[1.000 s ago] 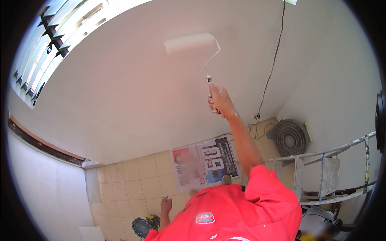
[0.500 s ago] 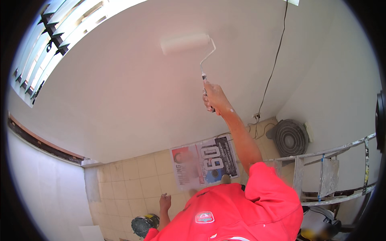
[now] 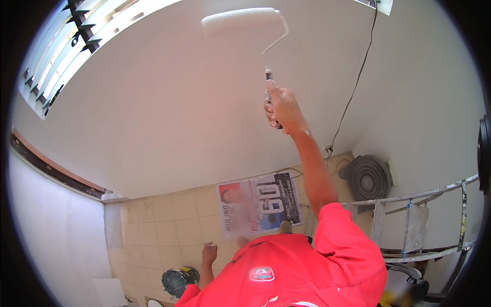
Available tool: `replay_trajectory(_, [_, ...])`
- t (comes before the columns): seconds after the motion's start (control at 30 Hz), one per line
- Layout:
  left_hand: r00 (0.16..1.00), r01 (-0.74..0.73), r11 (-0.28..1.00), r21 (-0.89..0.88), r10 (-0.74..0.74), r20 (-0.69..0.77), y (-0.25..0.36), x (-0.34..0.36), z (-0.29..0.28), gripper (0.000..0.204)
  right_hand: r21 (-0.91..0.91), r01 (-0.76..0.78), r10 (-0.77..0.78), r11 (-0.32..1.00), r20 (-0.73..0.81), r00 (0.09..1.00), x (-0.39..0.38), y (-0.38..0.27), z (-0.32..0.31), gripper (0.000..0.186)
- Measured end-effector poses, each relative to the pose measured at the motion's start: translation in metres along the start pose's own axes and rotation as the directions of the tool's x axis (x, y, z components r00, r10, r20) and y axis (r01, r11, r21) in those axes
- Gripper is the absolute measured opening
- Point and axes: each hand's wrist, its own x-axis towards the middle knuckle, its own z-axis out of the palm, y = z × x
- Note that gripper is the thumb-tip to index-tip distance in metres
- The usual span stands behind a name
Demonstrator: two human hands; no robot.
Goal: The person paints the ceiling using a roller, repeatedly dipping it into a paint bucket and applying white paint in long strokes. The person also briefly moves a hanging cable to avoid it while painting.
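Observation:
My right hand [image 3: 281, 107] grips the dark handle of a paint roller [image 3: 240, 19]. Its white cover is raised against the upper part of the pale wall [image 3: 153, 102], and its wire frame bends down to the handle. White paint spots mark my fingers and wrist. My left hand [image 3: 209, 251] hangs low beside my red shirt, fingers curled and whitish; what they hold, if anything, I cannot make out. Below it sits a paint bucket [image 3: 179, 280] with a paint-smeared top. A printed poster [image 3: 258, 204] lies on the tiled floor at the wall's foot.
A louvred window [image 3: 61, 56] is at upper left, a dark-edged opening [image 3: 56, 166] below it. A dark cable [image 3: 353, 92] runs down the wall toward a round floor fan [image 3: 371, 181]. A spattered aluminium ladder [image 3: 417, 230] lies at the right, near a dark bag [image 3: 409, 284].
My right hand and the roller have risen, with the roller cover now much higher on the wall. My left hand remains low, in about the same place.

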Motion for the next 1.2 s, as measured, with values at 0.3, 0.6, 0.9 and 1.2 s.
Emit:
replay_trajectory(0.3, [1.0,-0.008,1.0,0.009,0.008,-0.015,-0.019,0.014,-0.021,0.051,-0.034,0.01,-0.007,0.999,0.076,0.997,0.037,0.013,0.083,0.043])
replay_trajectory(0.6, [1.0,0.007,1.0,0.008,-0.006,-0.013,-0.04,0.023,-0.039,0.05,-0.054,-0.03,0.03,0.998,0.011,0.999,0.034,0.075,0.086,0.046])
replay_trajectory(0.9, [0.998,-0.031,0.999,-0.03,0.03,-0.053,-0.018,0.047,-0.052,0.051,-0.075,-0.08,0.082,0.994,0.029,0.996,0.027,0.039,0.09,0.045])
replay_trajectory(1.2, [0.998,-0.019,0.999,-0.048,0.016,-0.064,-0.021,0.035,-0.04,0.053,0.013,0.102,-0.102,0.995,0.016,0.995,0.02,-0.01,0.081,0.044])
